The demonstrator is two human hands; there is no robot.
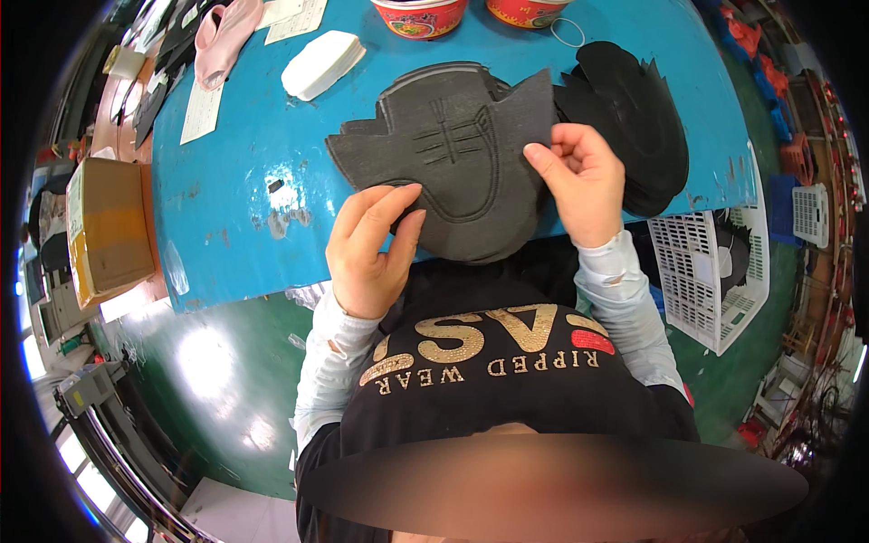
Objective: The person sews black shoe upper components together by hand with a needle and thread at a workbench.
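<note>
A dark grey-black shoe-upper piece [450,167] with stitched lines and pointed side wings lies at the table's near edge, on top of similar pieces whose edges show behind it. My right hand [582,176] pinches its right edge, thumb on top and the other fingers partly hidden. At the lower left edge, my left hand [371,244] has its thumb and fingers closed around the rim of the piece. To the right, partly behind my right hand, lies another stack of black pieces [629,127].
The blue table [244,217] bears a white folded stack [323,65], two red bowls [421,18], a hair-tie-like loop [568,33] and a pink cloth item [222,41]. A cardboard box [110,231] stands left; a white plastic crate [715,271] sits below the right edge.
</note>
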